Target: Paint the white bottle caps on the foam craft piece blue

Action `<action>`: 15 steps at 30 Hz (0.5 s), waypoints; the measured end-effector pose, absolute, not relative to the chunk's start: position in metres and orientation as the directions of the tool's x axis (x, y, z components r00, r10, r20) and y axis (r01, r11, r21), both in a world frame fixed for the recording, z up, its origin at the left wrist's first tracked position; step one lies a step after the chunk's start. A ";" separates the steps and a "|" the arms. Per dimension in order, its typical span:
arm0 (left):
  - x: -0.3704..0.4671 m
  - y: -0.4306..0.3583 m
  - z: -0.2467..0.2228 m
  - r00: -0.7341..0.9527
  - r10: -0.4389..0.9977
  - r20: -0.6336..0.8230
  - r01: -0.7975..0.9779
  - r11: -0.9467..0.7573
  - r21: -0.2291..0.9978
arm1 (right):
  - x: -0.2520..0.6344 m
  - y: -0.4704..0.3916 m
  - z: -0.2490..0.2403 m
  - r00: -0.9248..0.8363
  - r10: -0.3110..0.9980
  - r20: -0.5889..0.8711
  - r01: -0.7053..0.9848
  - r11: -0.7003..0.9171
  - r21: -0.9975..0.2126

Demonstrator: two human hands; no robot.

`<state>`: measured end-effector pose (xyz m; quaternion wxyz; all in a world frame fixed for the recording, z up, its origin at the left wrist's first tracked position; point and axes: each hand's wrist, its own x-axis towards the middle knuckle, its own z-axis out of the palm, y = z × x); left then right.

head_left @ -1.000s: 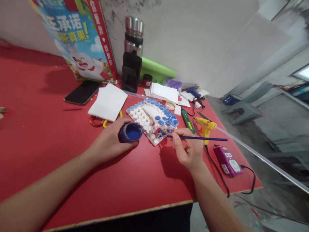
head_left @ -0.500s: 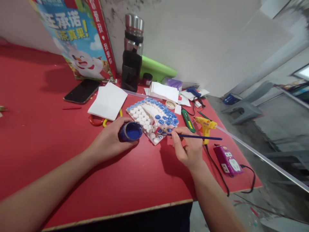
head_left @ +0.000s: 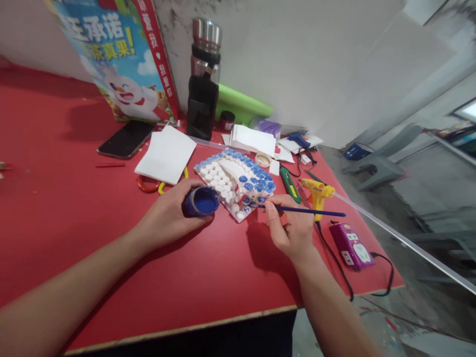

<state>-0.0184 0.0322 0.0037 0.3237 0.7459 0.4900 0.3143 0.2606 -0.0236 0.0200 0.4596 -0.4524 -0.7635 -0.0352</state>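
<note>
My left hand (head_left: 176, 208) is wrapped round a small jar of blue paint (head_left: 203, 202), its mouth tilted toward me. In my right hand (head_left: 290, 223) is a thin blue paintbrush (head_left: 312, 210), pinched near its bristle end, with the handle pointing right. The brush tip meets the lower right side of a small craft model (head_left: 230, 173) covered in rows of round pieces. Blue paint coats the pieces on its top and right, while those at the left and front are white. Whether the tip touches a piece is too small to tell.
A yellow hot glue gun (head_left: 316, 193), a green utility knife (head_left: 290, 184) and a purple power strip (head_left: 351, 246) lie to the right. White paper (head_left: 167, 153), a phone (head_left: 126, 140) and a steel bottle (head_left: 205, 64) stand or lie behind. The red table's front edge (head_left: 223, 325) is near me.
My right hand and the brush have shifted very slightly to the right. The left hand, paint jar and model look the same.
</note>
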 end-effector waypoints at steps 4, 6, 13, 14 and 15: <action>-0.019 0.032 0.003 0.323 0.934 0.152 0.526 -0.311 0.791 | 0.259 -0.024 0.020 -0.193 0.668 0.719 0.704 0.604 -0.373; -0.019 0.032 0.003 0.322 0.933 0.159 0.523 -0.316 0.791 | 0.259 -0.024 0.020 -0.216 0.663 0.717 0.695 0.620 -0.365; -0.018 0.032 0.003 0.329 0.930 0.164 0.497 -0.319 0.807 | 0.261 -0.024 0.021 -0.154 0.672 0.725 0.723 0.577 -0.381; -0.018 0.032 0.003 0.329 0.930 0.166 0.497 -0.320 0.806 | 0.261 -0.024 0.021 -0.150 0.680 0.718 0.717 0.575 -0.394; -0.019 0.032 0.003 0.330 0.929 0.168 0.498 -0.323 0.805 | 0.261 -0.024 0.021 -0.150 0.687 0.711 0.712 0.574 -0.405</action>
